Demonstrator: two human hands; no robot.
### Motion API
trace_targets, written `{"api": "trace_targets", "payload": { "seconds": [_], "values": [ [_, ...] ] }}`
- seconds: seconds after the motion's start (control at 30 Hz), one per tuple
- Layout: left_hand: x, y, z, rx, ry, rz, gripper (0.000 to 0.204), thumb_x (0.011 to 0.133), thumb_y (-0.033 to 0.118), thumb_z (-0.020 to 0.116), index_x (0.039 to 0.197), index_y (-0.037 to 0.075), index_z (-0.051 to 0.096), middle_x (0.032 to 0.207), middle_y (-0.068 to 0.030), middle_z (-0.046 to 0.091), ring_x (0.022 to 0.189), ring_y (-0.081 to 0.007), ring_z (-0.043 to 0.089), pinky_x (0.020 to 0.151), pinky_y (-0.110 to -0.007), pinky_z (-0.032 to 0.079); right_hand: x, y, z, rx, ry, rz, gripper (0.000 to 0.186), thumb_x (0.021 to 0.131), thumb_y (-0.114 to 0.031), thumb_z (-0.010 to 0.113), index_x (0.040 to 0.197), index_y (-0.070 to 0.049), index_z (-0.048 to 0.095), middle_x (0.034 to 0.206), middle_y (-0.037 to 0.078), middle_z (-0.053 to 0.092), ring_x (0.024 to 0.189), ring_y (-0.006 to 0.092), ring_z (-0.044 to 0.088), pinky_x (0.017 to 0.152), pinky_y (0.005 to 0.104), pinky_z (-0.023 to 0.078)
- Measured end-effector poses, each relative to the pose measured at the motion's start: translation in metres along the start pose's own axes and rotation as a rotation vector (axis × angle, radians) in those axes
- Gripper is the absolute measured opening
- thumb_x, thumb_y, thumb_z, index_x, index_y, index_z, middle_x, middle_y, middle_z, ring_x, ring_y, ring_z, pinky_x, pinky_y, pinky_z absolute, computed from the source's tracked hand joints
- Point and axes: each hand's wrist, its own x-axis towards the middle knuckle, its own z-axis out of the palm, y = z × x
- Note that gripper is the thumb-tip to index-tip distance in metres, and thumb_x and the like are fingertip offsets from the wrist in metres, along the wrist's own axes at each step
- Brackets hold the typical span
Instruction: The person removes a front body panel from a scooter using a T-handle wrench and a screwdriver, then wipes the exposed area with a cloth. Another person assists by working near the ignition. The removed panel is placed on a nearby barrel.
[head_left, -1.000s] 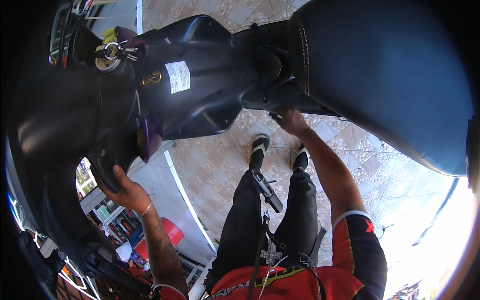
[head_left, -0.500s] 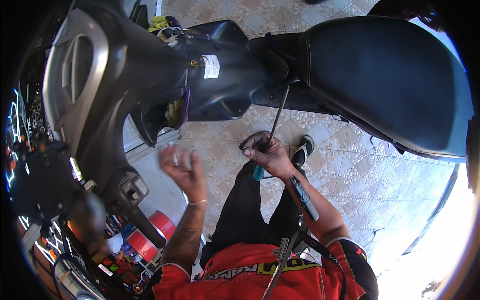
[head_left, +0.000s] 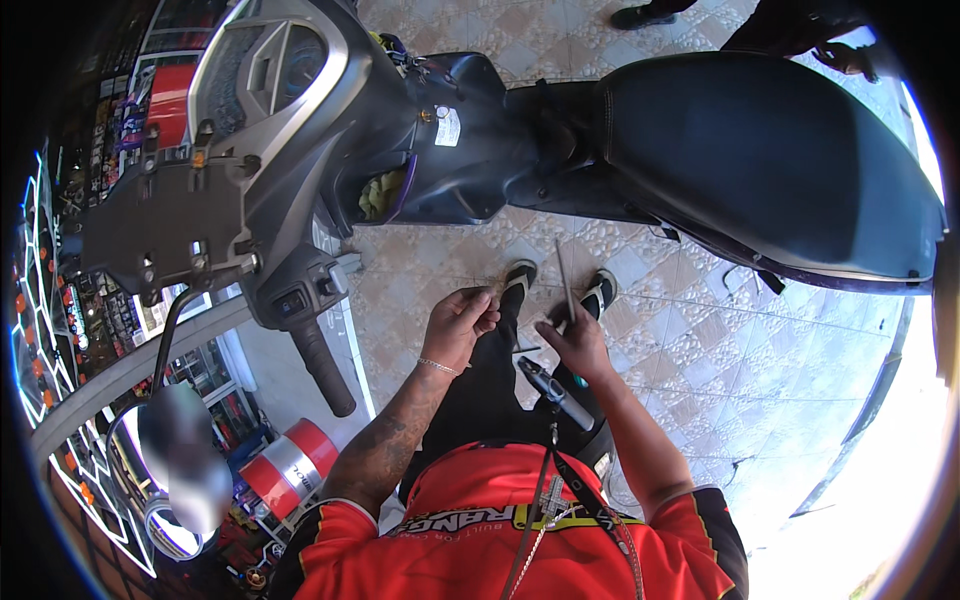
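- One screwdriver [head_left: 566,282] is gripped in our right hand [head_left: 578,345], its shaft pointing toward the scooter [head_left: 455,185].
- Our left hand [head_left: 463,318] is curled closed; we cannot tell whether it holds something small.
- We stand beside the black seat [head_left: 750,170], on tiled floor [head_left: 690,310].

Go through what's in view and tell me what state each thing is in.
Left hand: fingers curled in, contents unclear.
Right hand: gripping.
Thin-shafted tool: gripped, shaft pointing away from the person.
Scooter seat: down.
Front pocket: open, yellow-green cloth inside.
Handlebar grip: unheld.
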Motion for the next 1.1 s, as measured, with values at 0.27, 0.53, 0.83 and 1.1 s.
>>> {"api": "trace_targets", "payload": {
  "seconds": [0.27,0.53,0.83,1.1],
  "values": [
    [-0.002,-0.002,-0.012,-0.105,-0.004,-0.008,0.022,0.099,0.019,0.067,0.117,0.006,0.066,0.099,-0.0026,0.069,0.088,-0.0117,0.065,0.078,-0.026,0.053,-0.095,0.09,0.002,0.014,0.067,-0.117,0.056,0.095,-0.025,0.067,0.142,-0.005,0.046,0.115,0.02,0.066,0.105,0.0315,0.065,0.091,0.0442,0.05],
    [-0.015,0.03,-0.001,-0.251,-0.095,0.056,0.02,0.1,0.023,0.066,0.114,0.008,0.065,0.103,-0.0026,0.069,0.088,-0.0121,0.068,0.076,-0.026,0.056,-0.141,-0.081,-0.108,-0.133,-0.325,-0.067,0.05,0.101,-0.031,0.059,0.145,-0.011,0.048,0.119,0.02,0.066,0.105,0.0342,0.068,0.091,0.0435,0.051],
    [-0.056,0.056,0.016,-0.288,-0.165,0.092,0.02,0.098,0.02,0.069,0.11,0.005,0.065,0.101,-0.0055,0.069,0.089,-0.0145,0.067,0.077,-0.028,0.056,-0.173,-0.119,-0.131,-0.161,-0.296,-0.046,0.044,0.102,-0.034,0.06,0.138,-0.009,0.055,0.095,0.012,0.072,0.079,0.022,0.067,0.073,0.0365,0.052],
    [-0.059,0.067,0.02,-0.348,-0.258,0.117,0.022,0.098,0.021,0.069,0.11,0.004,0.064,0.102,-0.0063,0.069,0.09,-0.0156,0.068,0.078,-0.028,0.058,-0.186,-0.133,-0.135,0.279,-0.354,0.143,0.046,0.103,-0.034,0.061,0.136,-0.002,0.055,0.095,0.004,0.072,0.061,0.0061,0.05,0.053,0.024,0.04]
  ]
}}
